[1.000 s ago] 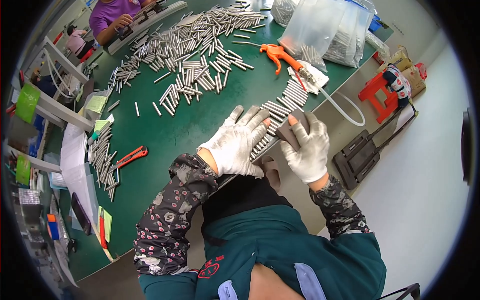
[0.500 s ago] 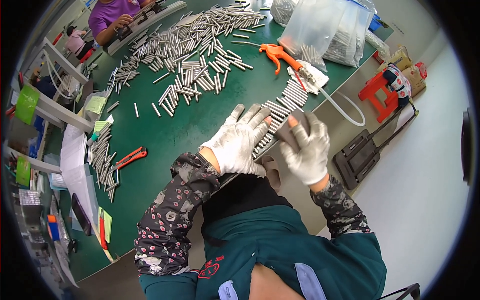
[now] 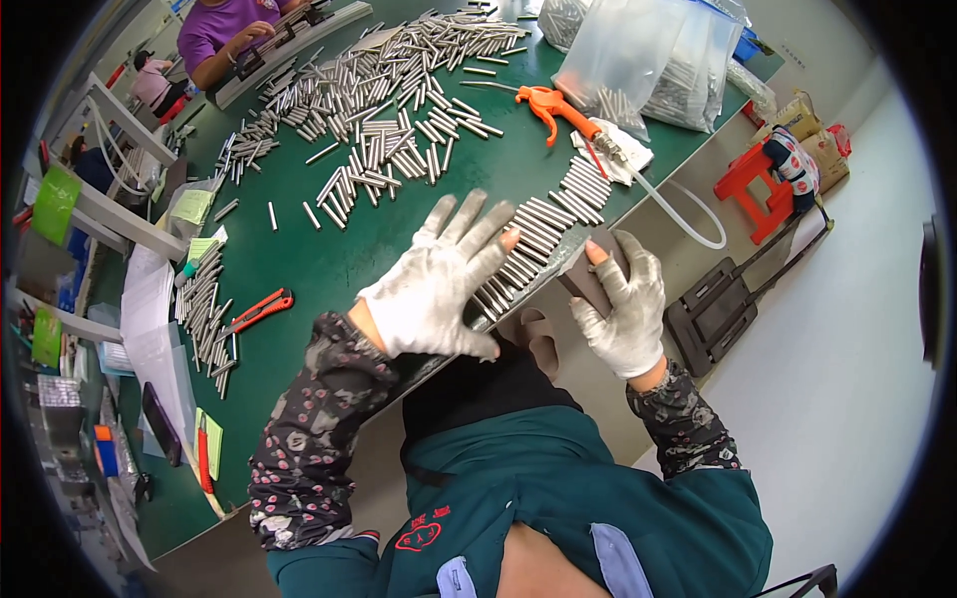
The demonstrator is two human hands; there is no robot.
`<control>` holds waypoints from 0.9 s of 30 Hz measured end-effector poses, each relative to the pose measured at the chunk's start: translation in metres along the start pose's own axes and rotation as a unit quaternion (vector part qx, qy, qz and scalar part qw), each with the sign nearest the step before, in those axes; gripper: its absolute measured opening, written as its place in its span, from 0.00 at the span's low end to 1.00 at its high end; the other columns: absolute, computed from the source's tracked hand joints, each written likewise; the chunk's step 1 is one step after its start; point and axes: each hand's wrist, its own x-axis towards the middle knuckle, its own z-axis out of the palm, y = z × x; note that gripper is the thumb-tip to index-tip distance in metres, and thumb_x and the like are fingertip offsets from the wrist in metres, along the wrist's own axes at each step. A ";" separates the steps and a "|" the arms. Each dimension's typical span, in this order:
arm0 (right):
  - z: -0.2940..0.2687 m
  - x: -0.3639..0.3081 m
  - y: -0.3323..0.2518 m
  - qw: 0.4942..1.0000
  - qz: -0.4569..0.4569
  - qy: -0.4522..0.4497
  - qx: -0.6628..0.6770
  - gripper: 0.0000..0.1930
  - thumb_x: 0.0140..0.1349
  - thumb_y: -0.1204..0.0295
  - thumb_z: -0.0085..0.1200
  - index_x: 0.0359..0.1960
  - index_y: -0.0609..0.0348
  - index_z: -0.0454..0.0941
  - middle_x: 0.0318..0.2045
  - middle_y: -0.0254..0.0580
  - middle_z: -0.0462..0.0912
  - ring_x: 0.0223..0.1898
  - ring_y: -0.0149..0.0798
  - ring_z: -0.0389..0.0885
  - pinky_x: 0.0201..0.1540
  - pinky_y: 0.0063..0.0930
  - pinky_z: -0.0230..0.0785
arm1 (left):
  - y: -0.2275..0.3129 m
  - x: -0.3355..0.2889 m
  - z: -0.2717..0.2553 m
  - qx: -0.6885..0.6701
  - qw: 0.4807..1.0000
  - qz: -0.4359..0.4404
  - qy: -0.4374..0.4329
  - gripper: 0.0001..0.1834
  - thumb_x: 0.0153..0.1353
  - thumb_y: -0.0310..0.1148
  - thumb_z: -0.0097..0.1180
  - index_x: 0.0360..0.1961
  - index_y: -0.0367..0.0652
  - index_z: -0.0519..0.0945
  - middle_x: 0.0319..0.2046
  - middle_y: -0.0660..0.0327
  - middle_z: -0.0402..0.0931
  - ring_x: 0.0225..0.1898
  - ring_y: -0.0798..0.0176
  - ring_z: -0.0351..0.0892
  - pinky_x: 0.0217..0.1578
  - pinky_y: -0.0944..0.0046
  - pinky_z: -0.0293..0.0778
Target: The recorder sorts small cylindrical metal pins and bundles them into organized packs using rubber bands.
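My left hand (image 3: 439,284), in a dirty white glove with cut fingertips, lies flat with fingers spread on a row of short metal rods (image 3: 543,224) lined up side by side along the front edge of the green table (image 3: 329,259). My right hand (image 3: 623,304), gloved the same way, grips a dark flat block (image 3: 588,274) held against the table edge beside the row. The rods under my left palm are hidden.
Heaps of loose metal rods (image 3: 389,95) cover the far table. An orange air blow gun (image 3: 558,108) with a clear hose lies near plastic bags of rods (image 3: 648,60). Red-handled cutters (image 3: 261,309) lie at left. A person in purple (image 3: 224,35) works opposite. A red stool (image 3: 753,184) stands on the floor.
My left hand has slid a little toward me along the row of rods; my right hand with the dark block has stayed at the table edge.
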 end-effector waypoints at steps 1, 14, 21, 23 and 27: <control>-0.001 -0.001 0.000 1.000 0.003 -0.007 0.005 0.30 0.38 0.62 0.62 0.49 0.53 0.76 0.52 0.56 0.68 0.49 0.55 0.70 0.49 0.46 0.64 | -0.001 -0.009 -0.001 -0.018 1.000 0.007 -0.024 0.63 0.35 0.68 0.60 0.67 0.41 0.51 0.67 0.45 0.46 0.69 0.37 0.40 0.66 0.41 0.36; 0.013 -0.011 -0.037 0.989 -0.090 -0.087 0.082 0.32 0.40 0.59 0.61 0.54 0.46 0.73 0.54 0.60 0.66 0.50 0.57 0.69 0.49 0.48 0.64 | 0.013 -0.001 0.026 0.014 0.998 -0.013 -0.062 0.57 0.41 0.64 0.58 0.63 0.32 0.56 0.64 0.42 0.52 0.68 0.41 0.47 0.66 0.42 0.40; 0.017 -0.004 -0.025 0.993 -0.099 -0.040 0.039 0.32 0.42 0.59 0.61 0.54 0.48 0.73 0.53 0.61 0.67 0.49 0.58 0.70 0.47 0.47 0.63 | 0.003 -0.004 0.039 -0.039 0.999 0.015 -0.003 0.62 0.41 0.60 0.61 0.68 0.36 0.42 0.65 0.41 0.49 0.67 0.40 0.47 0.66 0.43 0.41; 0.019 -0.013 -0.032 0.988 -0.130 -0.063 0.057 0.35 0.41 0.59 0.62 0.57 0.43 0.70 0.53 0.61 0.67 0.50 0.58 0.70 0.47 0.46 0.63 | 0.005 -0.005 0.037 -0.088 0.996 0.007 0.009 0.66 0.40 0.58 0.64 0.69 0.41 0.35 0.65 0.40 0.49 0.67 0.38 0.48 0.66 0.43 0.42; 0.018 0.011 -0.002 0.999 -0.039 0.025 -0.018 0.31 0.42 0.59 0.60 0.52 0.51 0.73 0.52 0.59 0.67 0.48 0.57 0.69 0.46 0.49 0.63 | 0.002 0.000 0.038 -0.082 0.996 0.009 0.025 0.68 0.38 0.55 0.67 0.69 0.42 0.34 0.65 0.40 0.50 0.66 0.38 0.49 0.66 0.43 0.42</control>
